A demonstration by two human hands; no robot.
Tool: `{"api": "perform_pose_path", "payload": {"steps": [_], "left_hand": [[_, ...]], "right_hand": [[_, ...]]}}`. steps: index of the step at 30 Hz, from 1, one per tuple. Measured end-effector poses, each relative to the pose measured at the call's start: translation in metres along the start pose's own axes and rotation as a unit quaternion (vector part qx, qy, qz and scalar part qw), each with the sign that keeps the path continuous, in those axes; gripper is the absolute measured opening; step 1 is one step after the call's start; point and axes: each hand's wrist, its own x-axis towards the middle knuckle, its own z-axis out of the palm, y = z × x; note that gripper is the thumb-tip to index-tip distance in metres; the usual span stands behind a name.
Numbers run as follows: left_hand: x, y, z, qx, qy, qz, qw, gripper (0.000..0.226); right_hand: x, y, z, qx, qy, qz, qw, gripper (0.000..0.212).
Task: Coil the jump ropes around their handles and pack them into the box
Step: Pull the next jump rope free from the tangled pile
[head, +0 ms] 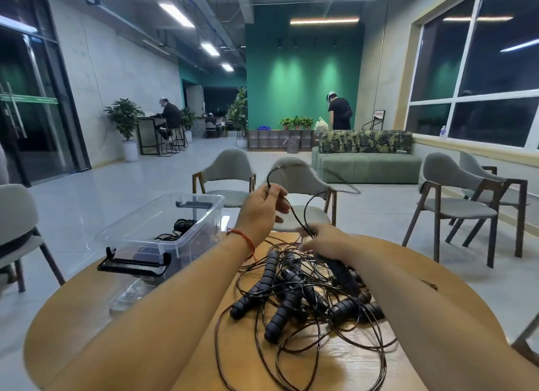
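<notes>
Early in the job, judging by the layout. Pinches a thin black cord [294, 213] in the left hand [261, 213], raised at centre frame above the far edge of the round wooden table [87, 317], thumb and fingers closed on the cord and a loop arching up beyond the knuckles. Reaches down with the right hand [326, 242], just right of centre, onto the top of the heap. Looks to be curled over a dark handle [341, 271], but too smeared by motion to tell what the fingers are doing. Leaves most of the jump ropes [291, 300] in a tangle at lower centre of the frame, with ribbed black grips lying crosswise and cords looping out toward the near edge of the table. Keeps the clear plastic box [175, 243] open at centre left, on the left side of the table, with a black latch [134, 266] on its near end. Shows at least one coiled rope [183, 225] already inside, near the far end; hard to say whether more. Left to do, by this reckoning: wind the cord now in hand, then untangle, coil and pack nearly all of the heap
</notes>
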Motion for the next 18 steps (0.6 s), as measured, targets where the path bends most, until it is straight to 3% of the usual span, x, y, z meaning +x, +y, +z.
{"api": "perform_pose_path", "payload": {"steps": [2,3,7,10,12,16,18], "left_hand": [[0.008,0.009,-0.006,-0.025,0.031,0.011,0.999,0.034],[0.011,0.012,-0.011,-0.031,0.051,0.016,0.998,0.034],[0.021,0.005,-0.03,-0.049,0.113,-0.002,0.992,0.031],[0.02,-0.014,-0.03,-0.028,0.079,-0.059,0.995,0.017],[0.014,-0.026,-0.026,0.015,0.043,-0.118,0.992,0.006],[0.003,-0.044,-0.013,0.07,-0.014,-0.261,0.963,0.048],[-0.003,-0.052,-0.009,0.125,-0.028,-0.277,0.952,0.066]], "right_hand": [[-0.003,0.011,0.003,-0.095,-0.009,0.024,0.995,0.018],[-0.006,0.012,0.002,-0.136,-0.001,0.034,0.99,0.016],[-0.004,0.017,-0.013,-0.2,0.022,0.066,0.977,0.034],[0.001,0.008,-0.023,-0.023,-0.024,0.091,0.995,0.034],[-0.002,-0.004,-0.03,0.106,-0.046,0.123,0.986,0.034],[-0.003,-0.022,-0.035,0.16,-0.077,0.12,0.977,0.034],[-0.005,-0.031,-0.036,0.176,-0.079,0.113,0.975,0.031]]}}
